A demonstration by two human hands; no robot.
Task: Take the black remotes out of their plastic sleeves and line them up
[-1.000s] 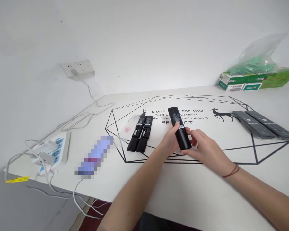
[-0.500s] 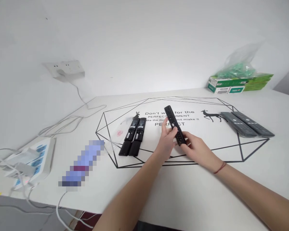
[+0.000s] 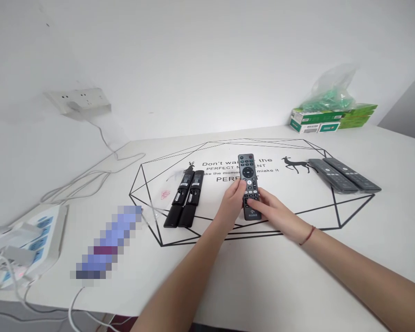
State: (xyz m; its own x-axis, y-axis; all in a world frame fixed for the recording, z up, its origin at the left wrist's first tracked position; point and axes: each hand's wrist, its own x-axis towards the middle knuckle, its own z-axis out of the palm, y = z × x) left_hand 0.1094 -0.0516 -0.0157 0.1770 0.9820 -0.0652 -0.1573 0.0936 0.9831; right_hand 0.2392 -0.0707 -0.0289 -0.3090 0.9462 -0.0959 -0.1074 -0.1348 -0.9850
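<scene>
A dark remote control (image 3: 248, 173) is held between both hands, its button side facing up and its far end pointing toward the wall. My left hand (image 3: 231, 200) grips its left edge near the middle. My right hand (image 3: 271, 210) holds the lower right edge, with the thumb on the lower buttons. To the left lie two black remotes (image 3: 190, 191), backs up, with their battery compartments uncovered and black covers (image 3: 180, 216) at their near ends. On the right two more remotes (image 3: 346, 176) rest side by side, buttons up.
Green and white boxes (image 3: 318, 120) with a clear plastic bag (image 3: 332, 92) on top stand at the back right. A power strip (image 3: 48, 246) with plugs and cables lies at the left, beside a blurred-out bluish object (image 3: 107, 244). A wall socket (image 3: 83, 100) is above.
The held remote has turned from tilted on its side to button face up and nearly straight. Both hands have shifted along its edges. The whole view has moved slightly.
</scene>
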